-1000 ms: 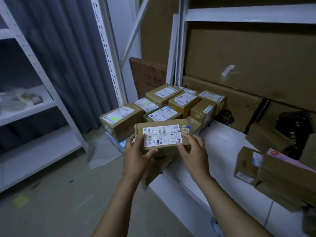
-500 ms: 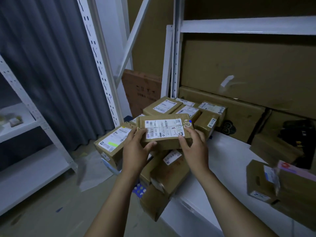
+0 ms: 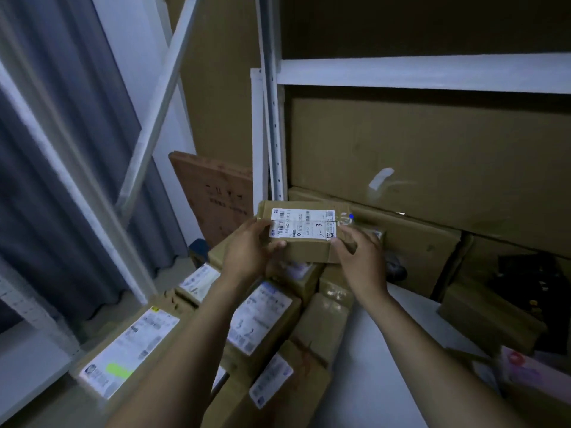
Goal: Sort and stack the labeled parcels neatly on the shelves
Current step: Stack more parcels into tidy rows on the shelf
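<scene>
I hold a small brown cardboard parcel (image 3: 309, 251) with a white barcode label on top, raised above a pile of parcels. My left hand (image 3: 247, 253) grips its left end with the thumb on the near side. My right hand (image 3: 360, 257) grips its right end. Below my arms lies the pile of labelled parcels (image 3: 262, 316) at the left end of the white shelf (image 3: 370, 366). One larger parcel with a green-marked label (image 3: 126, 353) sits at the pile's lower left.
Large flat cardboard sheets (image 3: 432, 168) stand against the back of the shelf. A white upright post (image 3: 272, 118) rises just behind the held parcel, with an upper shelf board (image 3: 423, 75) above. More boxes (image 3: 491, 316) crowd the right side. Grey curtains (image 3: 61, 180) hang on the left.
Both hands have lifted the parcel up and away from the pile toward the back of the shelf. The view has moved closer and tilted up.
</scene>
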